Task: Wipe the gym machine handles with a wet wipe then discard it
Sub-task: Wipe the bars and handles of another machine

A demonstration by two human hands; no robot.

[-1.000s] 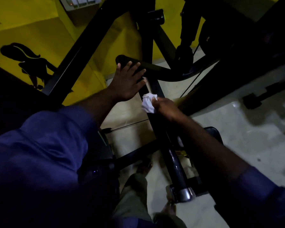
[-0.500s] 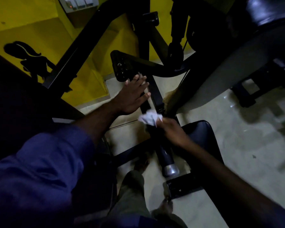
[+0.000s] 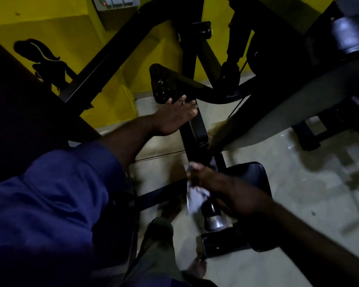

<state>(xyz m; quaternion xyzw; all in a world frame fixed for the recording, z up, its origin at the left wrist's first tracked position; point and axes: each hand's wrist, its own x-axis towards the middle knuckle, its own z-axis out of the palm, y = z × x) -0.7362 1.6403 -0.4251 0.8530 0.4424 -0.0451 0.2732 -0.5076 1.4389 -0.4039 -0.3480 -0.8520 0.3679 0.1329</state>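
The right hand (image 3: 212,184) was smeared by motion blur, yet its fingers could be made out curled round the wet wipe (image 3: 193,196), which it held bunched against the dark handle (image 3: 210,211) just above the handle's bright metal end cap. The left hand (image 3: 174,118) lay higher up on the machine's black frame (image 3: 196,131), fingers straight and spread, pressing flat on it and gripping nothing, apparently as a brace. The wipe looked like a thin, limp, damp sheet, light enough to need no effort and soft enough to fold round the tube wherever it was squeezed. Being wet, it would probably slide easily on the smooth handle but could tear or roll into a rope if dragged by one corner. The sounder hold, by my reading, was the one shown: the wad kept in the palm with fingers wrapped over it, so that the cloth circled as much of the bar as possible (how far it reached round the hidden side could not be told). The handle itself looked rigid and fixed, hanging over a dark seat pad (image 3: 252,177) and the pale floor (image 3: 288,183), with the yellow wall (image 3: 50,27) beyond.
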